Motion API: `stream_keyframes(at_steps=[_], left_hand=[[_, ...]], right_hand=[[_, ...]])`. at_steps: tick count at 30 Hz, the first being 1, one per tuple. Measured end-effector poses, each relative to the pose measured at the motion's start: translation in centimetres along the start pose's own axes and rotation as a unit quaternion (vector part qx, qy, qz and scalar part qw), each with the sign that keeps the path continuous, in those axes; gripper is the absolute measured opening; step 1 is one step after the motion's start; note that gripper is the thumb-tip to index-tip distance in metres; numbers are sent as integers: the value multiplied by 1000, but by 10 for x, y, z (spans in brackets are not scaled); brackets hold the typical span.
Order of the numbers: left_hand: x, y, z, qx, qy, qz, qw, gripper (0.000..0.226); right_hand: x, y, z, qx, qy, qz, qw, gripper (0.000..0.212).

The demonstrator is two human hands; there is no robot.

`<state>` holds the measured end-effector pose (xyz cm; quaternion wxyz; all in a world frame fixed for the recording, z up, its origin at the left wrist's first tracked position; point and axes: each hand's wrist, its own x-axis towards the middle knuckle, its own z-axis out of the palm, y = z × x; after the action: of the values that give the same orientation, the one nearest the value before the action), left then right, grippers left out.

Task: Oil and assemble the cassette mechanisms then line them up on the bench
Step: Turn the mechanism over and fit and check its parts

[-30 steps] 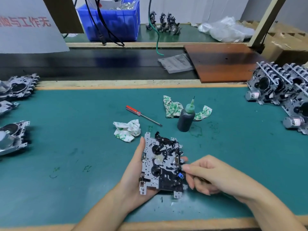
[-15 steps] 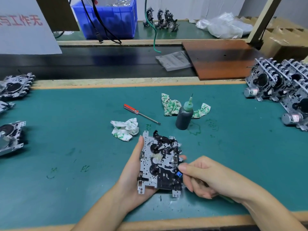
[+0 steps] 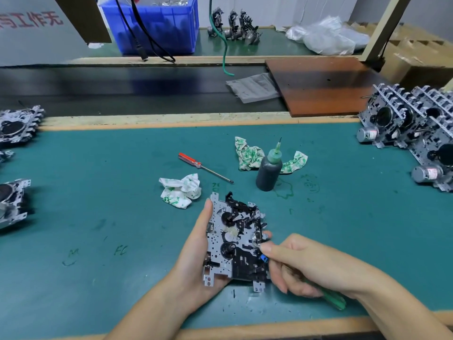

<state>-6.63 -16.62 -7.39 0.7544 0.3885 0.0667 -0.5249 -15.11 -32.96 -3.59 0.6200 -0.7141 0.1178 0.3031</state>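
The left hand (image 3: 196, 256) cradles a cassette mechanism (image 3: 235, 241) from beneath, thumb laid along its left edge and fingertips curling up past its right edge, holding it just above the green bench mat (image 3: 98, 217). The right hand (image 3: 301, 266) is curled around a green-handled tool (image 3: 335, 300), whose handle end pokes out below the palm, while its forefinger tip presses against the mechanism's right side just above a small blue part (image 3: 263, 258). Beyond the hands, an oil bottle (image 3: 268, 171) with a green needle nozzle stands upright on the mat, a crumpled green-printed cloth (image 3: 247, 155) lying behind it. A second crumpled cloth (image 3: 180, 190) lies just left of the held mechanism's top edge, and a red-handled screwdriver (image 3: 203, 166) lies flat between the two cloths. Rows of mechanisms with motors (image 3: 414, 133) stand at the right edge of the bench; more mechanisms (image 3: 17, 123) lie at the left edge. A blue bin (image 3: 159, 23) sits on the far shelf
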Motion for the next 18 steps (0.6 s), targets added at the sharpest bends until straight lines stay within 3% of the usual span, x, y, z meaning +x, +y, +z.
stream_keyframes(at_steps=[18], left_hand=[[2, -2, 4, 10, 15, 15, 1000, 66]], right_hand=[[5, 0, -11, -67, -16, 8, 998, 60]])
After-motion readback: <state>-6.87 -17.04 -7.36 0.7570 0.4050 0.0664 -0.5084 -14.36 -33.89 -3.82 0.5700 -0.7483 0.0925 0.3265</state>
